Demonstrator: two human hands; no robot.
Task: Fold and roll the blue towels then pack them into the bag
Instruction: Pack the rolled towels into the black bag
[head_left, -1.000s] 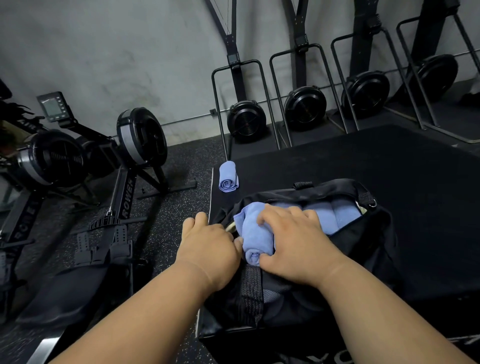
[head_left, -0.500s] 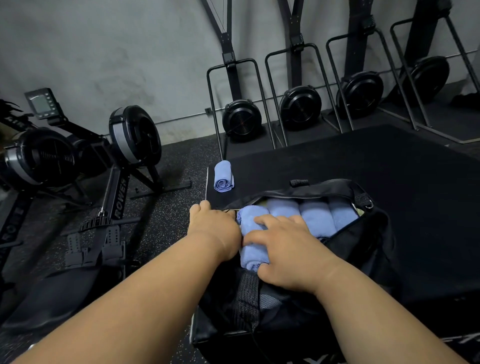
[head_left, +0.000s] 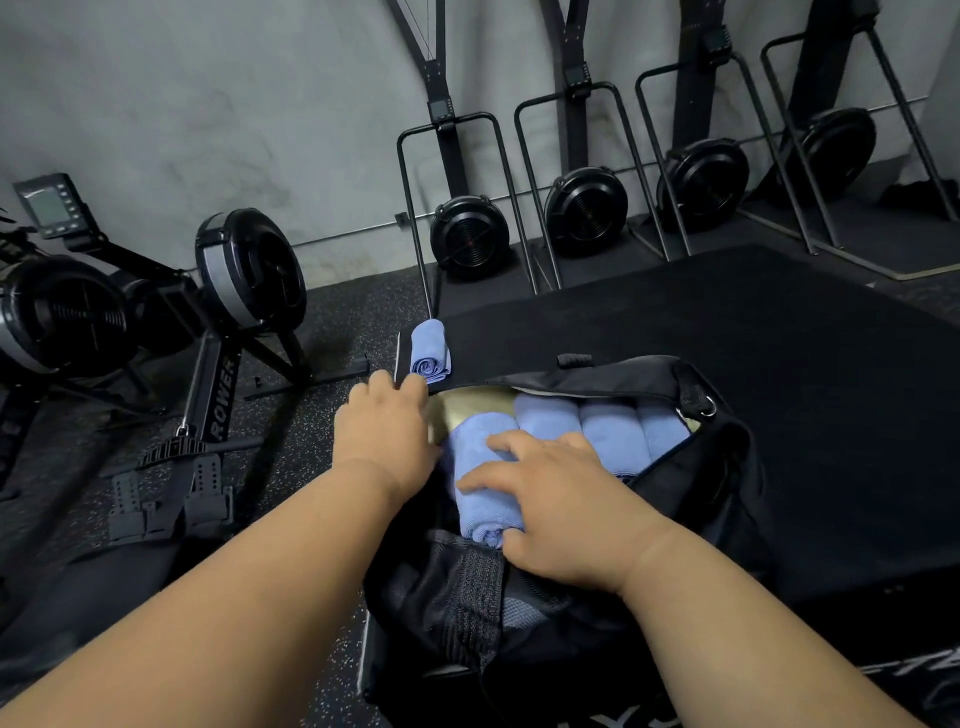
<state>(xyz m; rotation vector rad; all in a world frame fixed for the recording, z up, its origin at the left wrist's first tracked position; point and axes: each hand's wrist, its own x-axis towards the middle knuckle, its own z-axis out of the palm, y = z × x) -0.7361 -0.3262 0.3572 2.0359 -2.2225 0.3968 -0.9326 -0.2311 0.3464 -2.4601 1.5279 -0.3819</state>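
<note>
1. Right hand (head_left: 558, 506), in the single head view, lies palm-down on the nearest rolled blue terry towel (head_left: 480, 486); its fingers spread over the top of the roll and its thumb curls round the near end, so it grasps the roll.
2. Left hand (head_left: 387, 441) sits at the left edge of the bag's opening, just beside that same roll, knuckles up with fingers bent downward; whether it grips the bag's rim I cannot tell.
3. That towel lies inside the open black fabric duffel bag (head_left: 727, 467), at the left end of a row.
4. Three more rolled blue towels (head_left: 608, 434) lie side by side to its right in the bag, each touching the next: four rolls in the bag.
5. One further rolled blue towel (head_left: 430, 353) lies outside the bag, on the far left corner of the black padded platform (head_left: 779, 338) that carries the bag, apart from the left hand's fingertips. Five blue towels in all.
6. Pale yellowish lining (head_left: 467, 410) shows inside the bag beyond the nearest roll.
7. Two black rowing machines (head_left: 228, 322) stand on the speckled floor at left.
8. Four black upright fan-wheel trainers (head_left: 470, 234) stand in a row against the grey wall.
</note>
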